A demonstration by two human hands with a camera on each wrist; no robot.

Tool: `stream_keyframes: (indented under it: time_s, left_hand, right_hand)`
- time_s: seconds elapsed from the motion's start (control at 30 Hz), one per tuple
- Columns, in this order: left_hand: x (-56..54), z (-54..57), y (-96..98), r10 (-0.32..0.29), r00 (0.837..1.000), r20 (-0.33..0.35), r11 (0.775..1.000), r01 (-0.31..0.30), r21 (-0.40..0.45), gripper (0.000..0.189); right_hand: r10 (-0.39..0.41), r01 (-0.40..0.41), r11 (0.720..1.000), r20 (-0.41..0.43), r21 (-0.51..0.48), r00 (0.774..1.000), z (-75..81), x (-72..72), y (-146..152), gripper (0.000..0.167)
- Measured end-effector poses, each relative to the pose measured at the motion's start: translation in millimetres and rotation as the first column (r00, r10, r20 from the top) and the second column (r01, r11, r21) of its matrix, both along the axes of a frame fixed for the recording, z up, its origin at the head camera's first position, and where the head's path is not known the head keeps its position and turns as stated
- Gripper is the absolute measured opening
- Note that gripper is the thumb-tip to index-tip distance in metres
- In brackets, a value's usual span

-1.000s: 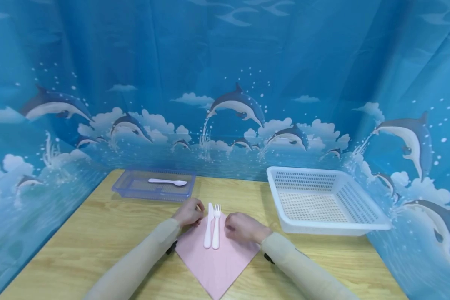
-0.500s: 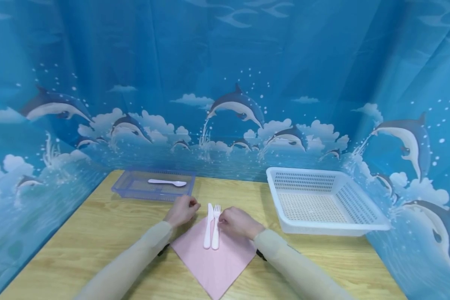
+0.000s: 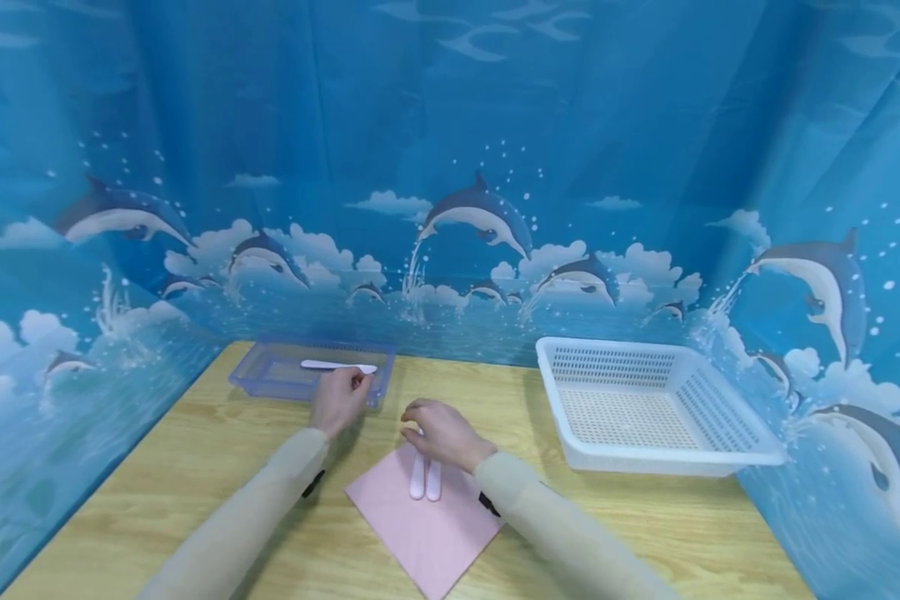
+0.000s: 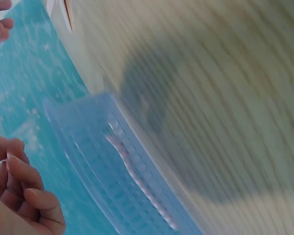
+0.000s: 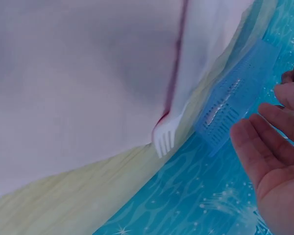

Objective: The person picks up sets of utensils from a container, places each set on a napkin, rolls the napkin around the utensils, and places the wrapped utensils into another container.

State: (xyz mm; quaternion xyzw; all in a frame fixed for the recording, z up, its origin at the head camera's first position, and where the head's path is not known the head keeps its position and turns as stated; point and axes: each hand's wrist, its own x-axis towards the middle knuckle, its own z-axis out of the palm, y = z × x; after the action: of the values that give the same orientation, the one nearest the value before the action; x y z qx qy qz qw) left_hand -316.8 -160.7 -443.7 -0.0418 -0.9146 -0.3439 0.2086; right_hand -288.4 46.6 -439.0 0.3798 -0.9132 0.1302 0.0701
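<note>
My left hand (image 3: 339, 400) is over the near side of the purple plastic basket (image 3: 258, 388), fingers loosely bent and holding nothing. A white spoon (image 3: 322, 364) lies in that basket, its bowl end just beyond the fingertips in the head view. My right hand (image 3: 447, 435) hovers above the pink napkin (image 3: 427, 542), its fingers apart with nothing between them. On the napkin a white knife (image 3: 417, 479) and a white fork (image 3: 433, 483) lie side by side. The right hand hides their far ends in the head view; the fork's tines (image 5: 165, 139) show in the right wrist view.
At the back right of the wooden table (image 3: 195, 467) stands a white perforated basket (image 3: 667, 460). A blue dolphin-print curtain (image 3: 420, 100) surrounds the table at the back and sides.
My left hand has moved forward and left from beside the napkin to the purple basket. My right hand has shifted left, over the upper ends of the knife and fork.
</note>
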Motion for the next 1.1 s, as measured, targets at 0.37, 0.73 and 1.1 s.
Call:
stream_keyframes:
  time_s: [0.37,0.73,1.1]
  left_hand:
    - [-11.9,2.6,-28.3,0.089,0.996,-0.016,0.996,-0.089,-0.027,0.031]
    - [-16.6,-0.9,-36.1,0.078,0.997,-0.001,0.992,-0.077,-0.099,0.025]
    - [-25.9,-11.4,-40.5,0.06,0.998,0.006,0.984,-0.058,-0.17,0.019]
  right_hand:
    - [0.005,-0.003,0.999,-0.046,0.053,0.999,3.9,-3.1,-24,0.036]
    - [0.008,-0.001,0.995,-0.064,0.102,0.998,4.3,-5.3,-40,0.039]
    - [-0.012,0.025,0.981,-0.069,0.192,0.998,-2.4,-10.9,-50,0.048]
